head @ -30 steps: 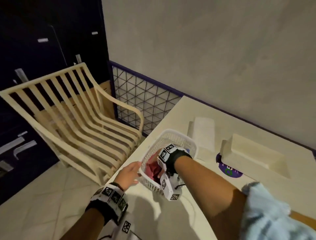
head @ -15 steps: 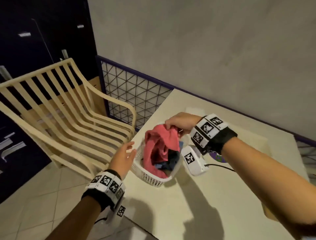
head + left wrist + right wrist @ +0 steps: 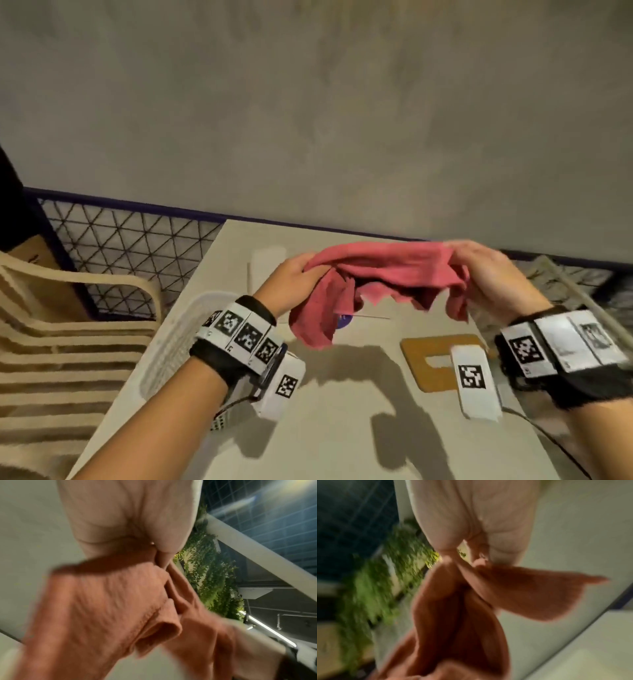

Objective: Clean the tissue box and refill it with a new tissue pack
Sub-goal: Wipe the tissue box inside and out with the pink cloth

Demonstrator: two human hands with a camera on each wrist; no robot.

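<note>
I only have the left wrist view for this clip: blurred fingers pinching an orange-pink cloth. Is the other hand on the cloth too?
Observer: Yes. The head view shows the right hand gripping one end of the pink-red terry cloth and the left hand gripping the other, so it spans between them above the table.
Operator: What lies under it?
Observer: A tan flat board with a slot-shaped opening lies on the beige table, partly hidden by the right wrist camera.
Operator: Is a basket in sight?
Observer: A white plastic mesh basket sits at the table's left edge, beneath the left wrist.
</note>
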